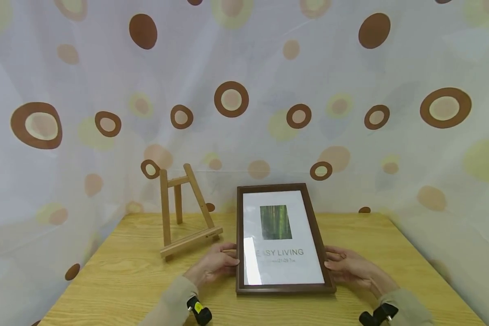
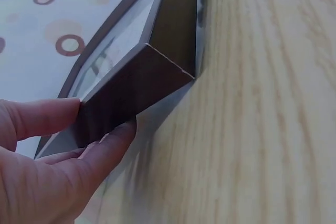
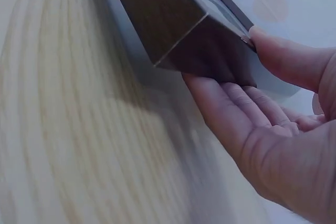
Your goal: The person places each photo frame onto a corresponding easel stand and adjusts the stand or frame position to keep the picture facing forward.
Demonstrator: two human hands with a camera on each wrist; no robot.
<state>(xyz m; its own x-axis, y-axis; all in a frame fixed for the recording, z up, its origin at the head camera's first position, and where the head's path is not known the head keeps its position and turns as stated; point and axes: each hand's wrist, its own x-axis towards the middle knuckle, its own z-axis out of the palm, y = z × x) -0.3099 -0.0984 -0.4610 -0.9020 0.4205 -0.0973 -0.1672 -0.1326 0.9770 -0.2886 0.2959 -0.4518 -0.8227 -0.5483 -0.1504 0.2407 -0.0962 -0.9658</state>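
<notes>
A dark brown picture frame (image 1: 283,288) with a white sheet, a small green picture and the words "EASY LIVING" is held between both hands. My left hand (image 1: 218,262) grips its left side, thumb at the front edge and fingers beneath, as the left wrist view of the frame's corner (image 2: 121,90) shows. On the opposite side my right hand (image 1: 352,269) holds it likewise; in the right wrist view the thumb (image 3: 289,59) presses the rim and the fingers support the underside. The frame is tilted, its lower edge near the table surface. Fingertips under it are partly hidden.
To the left of the picture frame stands a small wooden easel (image 1: 189,240) with a ledge across its front. Both stand out against the light wooden table (image 1: 118,271). Behind the table hangs a pale curtain (image 1: 261,59) with brown and beige circles.
</notes>
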